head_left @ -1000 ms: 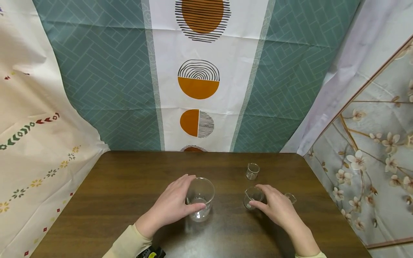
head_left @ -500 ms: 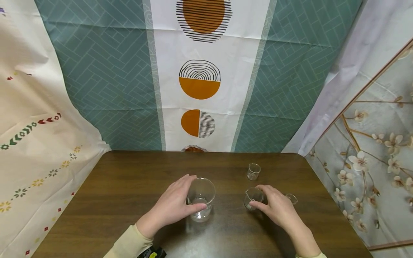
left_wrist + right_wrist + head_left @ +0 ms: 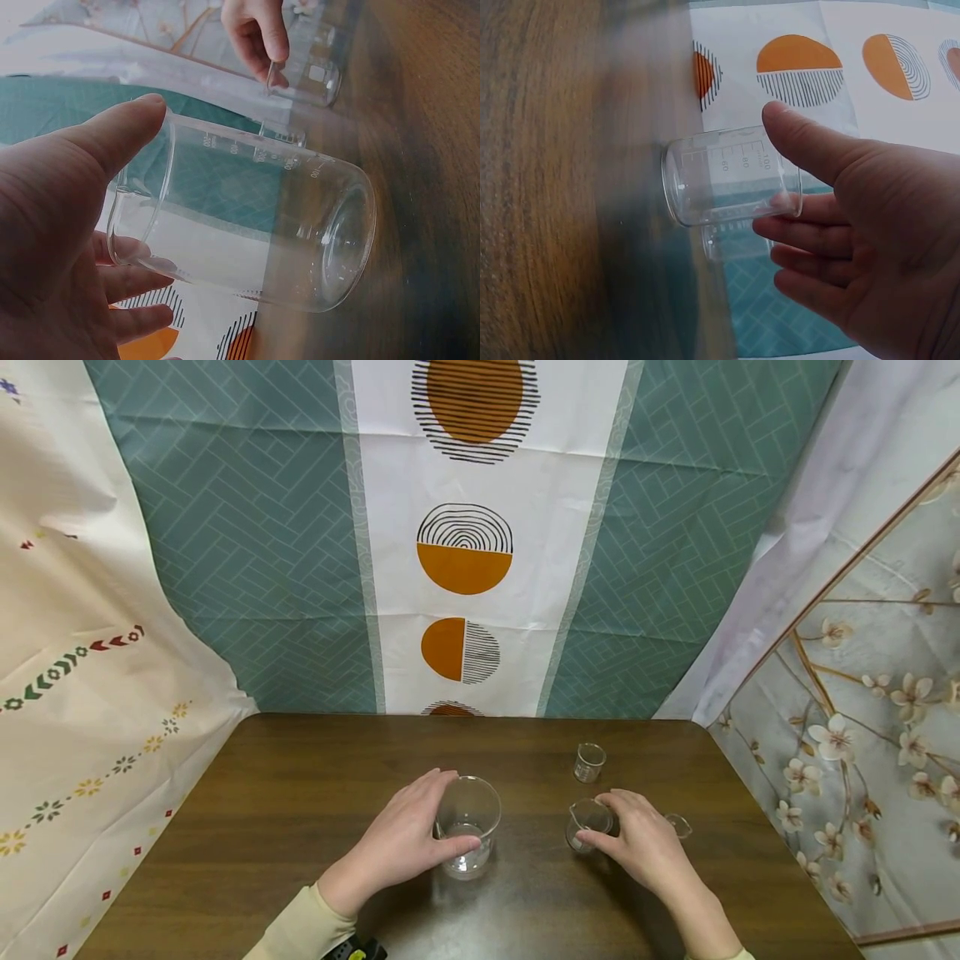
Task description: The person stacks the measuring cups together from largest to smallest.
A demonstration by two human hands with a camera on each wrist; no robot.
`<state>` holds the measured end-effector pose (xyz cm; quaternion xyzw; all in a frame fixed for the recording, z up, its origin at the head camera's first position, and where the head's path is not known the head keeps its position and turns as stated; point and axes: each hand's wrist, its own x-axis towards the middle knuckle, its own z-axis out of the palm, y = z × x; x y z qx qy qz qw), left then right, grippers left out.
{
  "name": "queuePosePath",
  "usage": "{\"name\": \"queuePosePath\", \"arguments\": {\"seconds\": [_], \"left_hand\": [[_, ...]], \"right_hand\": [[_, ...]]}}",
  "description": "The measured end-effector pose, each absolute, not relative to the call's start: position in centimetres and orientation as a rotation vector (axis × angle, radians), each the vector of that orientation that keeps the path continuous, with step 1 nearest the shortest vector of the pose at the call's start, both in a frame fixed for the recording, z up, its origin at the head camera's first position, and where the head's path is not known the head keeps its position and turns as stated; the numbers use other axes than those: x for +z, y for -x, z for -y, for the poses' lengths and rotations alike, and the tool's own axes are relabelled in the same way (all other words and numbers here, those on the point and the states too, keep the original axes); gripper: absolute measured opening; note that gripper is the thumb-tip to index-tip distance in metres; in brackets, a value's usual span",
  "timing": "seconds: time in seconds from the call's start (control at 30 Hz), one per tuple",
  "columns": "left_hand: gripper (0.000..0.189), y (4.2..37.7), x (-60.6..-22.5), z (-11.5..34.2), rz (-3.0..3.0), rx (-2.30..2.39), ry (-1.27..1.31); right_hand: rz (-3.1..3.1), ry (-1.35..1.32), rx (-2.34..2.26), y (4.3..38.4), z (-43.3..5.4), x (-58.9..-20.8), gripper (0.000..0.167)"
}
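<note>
A large clear glass beaker (image 3: 480, 814) stands upright on the table left of the right hand's work. My left hand (image 3: 401, 837) holds it near the rim, thumb on the near side and fingers on the far side; the left wrist view shows white volume marks on its wall. With thumb and fingertips, my right hand (image 3: 647, 842) grips a smaller glass beaker (image 3: 720, 176) by its upper part. That beaker also stands on the table, and its spout faces left in the head view. Both beakers look see-through, with no liquid visible.
A small beaker (image 3: 589, 763) stands farther back, behind the right hand's beaker. Another clear glass vessel (image 3: 681, 825) shows its rim just right of the right hand, mostly hidden by it. The wooden table (image 3: 337, 760) meets a patterned cloth (image 3: 277, 610) at its back edge.
</note>
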<state>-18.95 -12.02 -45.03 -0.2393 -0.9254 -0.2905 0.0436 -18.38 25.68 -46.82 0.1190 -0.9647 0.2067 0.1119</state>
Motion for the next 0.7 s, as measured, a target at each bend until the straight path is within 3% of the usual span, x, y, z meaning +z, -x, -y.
{"name": "queuePosePath", "arguments": {"seconds": [0.7], "left_hand": [[0.097, 18.96, -44.96, 12.00, 2.832, -0.879, 0.733]], "right_hand": [[2.857, -0.313, 0.616, 18.29, -25.43, -46.57, 0.063]]}}
